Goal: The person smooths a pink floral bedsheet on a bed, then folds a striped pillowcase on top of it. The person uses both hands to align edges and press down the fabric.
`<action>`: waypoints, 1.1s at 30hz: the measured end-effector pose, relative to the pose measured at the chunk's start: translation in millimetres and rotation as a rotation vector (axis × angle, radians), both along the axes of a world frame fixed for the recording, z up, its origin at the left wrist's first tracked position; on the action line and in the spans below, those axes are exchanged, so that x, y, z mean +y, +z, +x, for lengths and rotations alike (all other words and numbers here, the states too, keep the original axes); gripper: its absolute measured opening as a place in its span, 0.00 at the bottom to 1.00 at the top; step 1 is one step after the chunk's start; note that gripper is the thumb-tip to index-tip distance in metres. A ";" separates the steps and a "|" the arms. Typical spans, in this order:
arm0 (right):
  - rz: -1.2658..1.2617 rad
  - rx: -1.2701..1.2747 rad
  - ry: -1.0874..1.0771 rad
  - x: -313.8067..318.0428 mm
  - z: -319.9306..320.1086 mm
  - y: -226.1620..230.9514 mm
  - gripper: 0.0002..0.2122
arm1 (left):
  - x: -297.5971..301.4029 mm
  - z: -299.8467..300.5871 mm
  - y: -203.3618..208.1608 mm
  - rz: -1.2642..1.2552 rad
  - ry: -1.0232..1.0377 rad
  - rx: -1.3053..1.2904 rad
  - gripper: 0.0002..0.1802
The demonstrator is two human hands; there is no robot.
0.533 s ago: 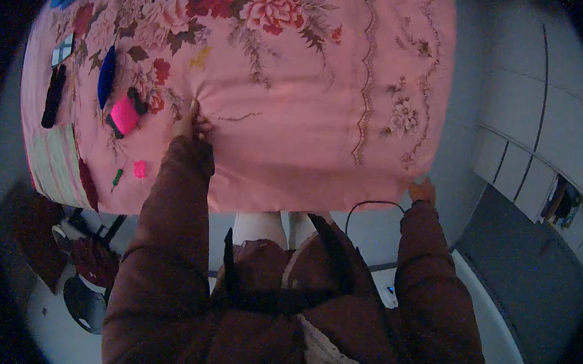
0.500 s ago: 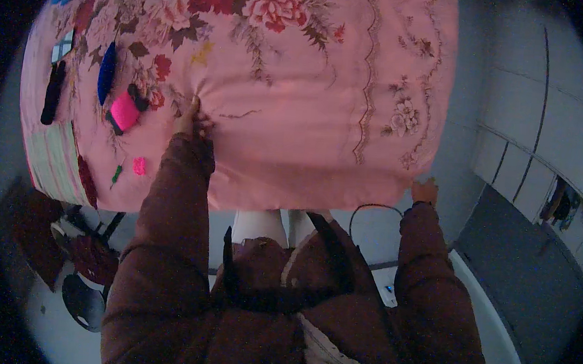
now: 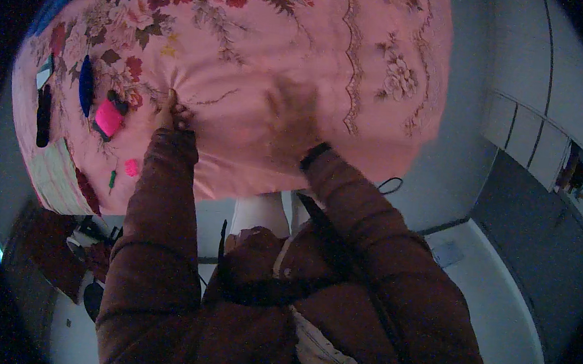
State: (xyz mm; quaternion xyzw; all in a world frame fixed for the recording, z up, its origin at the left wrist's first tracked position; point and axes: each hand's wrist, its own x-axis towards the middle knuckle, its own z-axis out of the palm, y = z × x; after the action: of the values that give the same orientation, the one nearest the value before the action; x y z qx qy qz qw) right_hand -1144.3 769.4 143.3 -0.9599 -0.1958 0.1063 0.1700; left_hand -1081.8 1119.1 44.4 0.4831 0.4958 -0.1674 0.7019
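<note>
A pink floral cloth point(image 3: 234, 138) covers the raised surface in front of me, its lower edge hanging near my legs. My left hand point(image 3: 171, 113) is closed on a bunched bit of this cloth, and creases spread out from the fingers. My right hand point(image 3: 292, 115) is over the cloth's middle, blurred by motion, with its fingers looking apart and nothing seen in them. Whether its palm touches the cloth cannot be made out.
Left of my left hand lie a bright pink and black bundle point(image 3: 110, 117), a dark blue spindle-shaped thing point(image 3: 86, 86), a long black item point(image 3: 44, 117), a phone-like rectangle point(image 3: 44, 73), a small pink piece point(image 3: 131, 167) and a green one point(image 3: 112, 178). A striped cloth point(image 3: 58, 178) lies at the left corner.
My right hand has swung from the cloth's right edge inward and up over its middle. My left hand stays at the same creased spot. The whole view has shifted slightly.
</note>
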 end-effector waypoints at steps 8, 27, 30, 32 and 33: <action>-0.046 0.067 -0.872 -219.6 -134.3 -32.1 0.44 | 2.9 4.7 0.7 -0.027 -0.051 0.014 0.20; 0.047 0.259 -1.309 -425.8 -177.3 -165.1 0.19 | 1.3 0.2 -0.1 -0.089 -0.062 -0.080 0.20; -0.382 0.467 -1.071 -405.0 -172.2 -145.1 0.17 | 7.6 0.4 -3.0 0.067 -0.118 -0.071 0.22; -0.577 0.589 -0.943 -377.2 -155.6 -109.7 0.16 | 6.9 2.4 2.5 0.126 -0.142 -0.056 0.22; -0.638 0.629 -0.893 -363.8 -144.9 -92.0 0.15 | 0.7 2.6 6.0 0.081 -0.156 -0.059 0.23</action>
State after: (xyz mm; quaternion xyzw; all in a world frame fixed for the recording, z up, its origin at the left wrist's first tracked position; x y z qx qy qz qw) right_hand -1289.2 405.6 51.3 -0.8755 0.3241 0.3553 -0.0470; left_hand -1079.2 1119.8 50.5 0.5529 0.4423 -0.1872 0.6809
